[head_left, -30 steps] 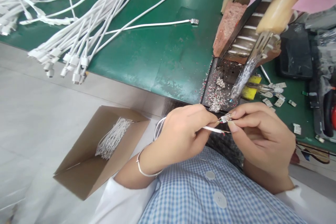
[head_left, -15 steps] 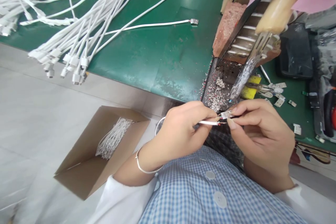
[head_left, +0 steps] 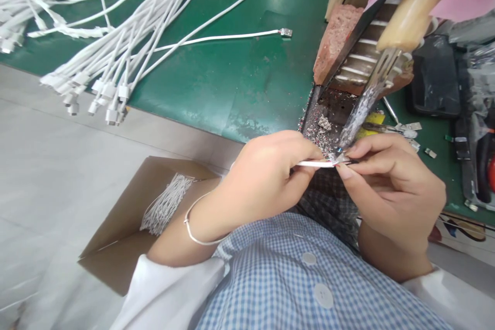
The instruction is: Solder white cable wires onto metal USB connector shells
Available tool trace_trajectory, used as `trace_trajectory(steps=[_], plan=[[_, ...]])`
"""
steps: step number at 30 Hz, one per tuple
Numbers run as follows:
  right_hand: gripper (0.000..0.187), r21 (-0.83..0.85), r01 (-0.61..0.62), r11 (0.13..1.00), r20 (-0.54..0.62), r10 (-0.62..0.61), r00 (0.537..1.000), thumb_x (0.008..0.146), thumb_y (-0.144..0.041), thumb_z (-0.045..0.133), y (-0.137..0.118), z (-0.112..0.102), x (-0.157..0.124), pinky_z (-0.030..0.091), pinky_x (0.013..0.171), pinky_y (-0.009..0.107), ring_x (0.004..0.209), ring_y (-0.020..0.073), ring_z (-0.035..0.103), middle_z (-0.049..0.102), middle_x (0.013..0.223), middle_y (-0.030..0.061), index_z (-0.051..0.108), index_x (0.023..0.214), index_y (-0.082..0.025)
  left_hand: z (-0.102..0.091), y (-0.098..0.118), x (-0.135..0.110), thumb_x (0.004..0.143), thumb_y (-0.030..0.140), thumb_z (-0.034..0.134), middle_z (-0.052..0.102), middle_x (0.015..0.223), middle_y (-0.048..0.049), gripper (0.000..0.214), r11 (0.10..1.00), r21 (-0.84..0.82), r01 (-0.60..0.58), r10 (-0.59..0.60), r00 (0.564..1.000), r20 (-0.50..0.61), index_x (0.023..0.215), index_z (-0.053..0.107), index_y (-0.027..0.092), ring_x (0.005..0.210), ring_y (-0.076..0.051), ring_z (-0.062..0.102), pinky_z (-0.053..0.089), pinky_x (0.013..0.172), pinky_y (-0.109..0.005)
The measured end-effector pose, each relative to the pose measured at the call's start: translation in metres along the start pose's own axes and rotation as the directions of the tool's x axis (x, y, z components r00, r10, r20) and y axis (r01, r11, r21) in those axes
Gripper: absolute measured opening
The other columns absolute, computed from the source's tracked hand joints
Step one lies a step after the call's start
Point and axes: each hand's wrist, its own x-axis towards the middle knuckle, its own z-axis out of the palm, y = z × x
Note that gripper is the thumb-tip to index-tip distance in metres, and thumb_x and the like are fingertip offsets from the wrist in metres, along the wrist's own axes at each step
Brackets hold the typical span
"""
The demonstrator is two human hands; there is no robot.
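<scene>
My left hand [head_left: 276, 172] is closed around a white cable [head_left: 315, 164], whose stripped end points right. My right hand [head_left: 390, 180] pinches a small metal USB connector [head_left: 342, 158] between thumb and fingers, partly hidden by the fingertips. Cable end and connector meet right at the tip of a soldering iron [head_left: 358, 116], which slants down from the upper right with its wooden handle uppermost. Whether the wires touch the connector's contacts is too small to tell. Solder crumbs [head_left: 324, 124] litter the dark tray under the tip.
Many white cables [head_left: 154, 26] lie on the green table [head_left: 247, 77] at left. A brick [head_left: 340, 31] stands beside the iron. Loose connectors [head_left: 430, 153] and a black box [head_left: 435, 77] are at right. On the floor, a cardboard box [head_left: 116, 221] holds white cables.
Both hands have moved slightly up, bringing the cable end and USB connector to the soldering iron's tip. The grips look the same.
</scene>
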Motion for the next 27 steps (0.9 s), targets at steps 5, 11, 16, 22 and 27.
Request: trace_trajectory(steps=[5,11,16,22,27], plan=[[0.017,0.042,-0.035,0.999,0.027,0.034,0.999,0.077,-0.006,0.071,-0.002,-0.002,-0.003,0.053,0.072,0.031,0.082,0.0145,0.062,0.063,0.088,0.0007,0.064,0.078,-0.021,-0.004,-0.001,0.0,0.085,0.004,0.058,0.068,0.074,-0.0015,0.016,0.999,-0.044,0.018,-0.015,0.999,0.048,0.084,0.07,0.015,0.065,-0.012,0.057,0.045,0.061,-0.025],[0.016,0.172,-0.147,0.974,0.178,0.116,0.977,0.082,-0.005,0.063,-0.016,-0.016,-0.022,0.059,0.073,0.032,0.085,0.0157,0.067,0.065,0.091,0.0018,0.06,0.081,-0.021,0.003,0.002,-0.02,0.089,0.012,0.061,0.063,0.068,-0.0009,0.011,0.933,-0.322,0.158,-0.123,0.984,0.128,0.081,0.068,0.014,0.061,-0.01,0.055,0.043,0.056,-0.021],[0.01,0.156,-0.189,0.97,-0.045,0.198,0.979,0.09,-0.014,0.058,0.003,-0.064,-0.038,0.051,0.043,0.024,0.047,0.0095,0.06,0.071,0.08,0.0015,0.056,0.084,-0.021,0.029,-0.006,-0.043,0.092,0.023,0.061,0.061,0.065,-0.0016,0.016,0.754,-0.566,0.333,-0.215,0.94,0.266,0.08,0.069,0.016,0.055,-0.01,0.051,0.039,0.049,-0.02],[0.016,-0.258,-0.457,0.851,-0.603,0.228,0.765,0.071,-0.017,0.078,0.052,-0.148,-0.017,0.035,0.045,0.024,0.038,0.0029,0.051,0.06,0.051,-0.0059,0.062,0.067,-0.017,0.059,-0.015,-0.061,0.09,0.044,0.064,0.066,0.071,-0.0053,0.03,0.518,-0.692,0.503,-0.352,0.863,0.363,0.081,0.07,0.016,0.059,-0.012,0.052,0.043,0.053,-0.023],[0.052,-0.566,-0.663,0.49,-0.513,0.42,0.749,0.048,-0.043,0.086,0.088,-0.191,-0.002,0.027,0.056,0.038,0.049,0.0089,0.059,0.057,0.048,-0.0099,0.075,0.086,-0.009,0.057,-0.002,-0.062,0.089,0.045,0.066,0.055,0.065,0.0003,0.033,0.435,-0.726,0.533,-0.436,0.83,0.348,0.075,0.062,0.015,0.057,-0.009,0.044,0.038,0.053,-0.021]])
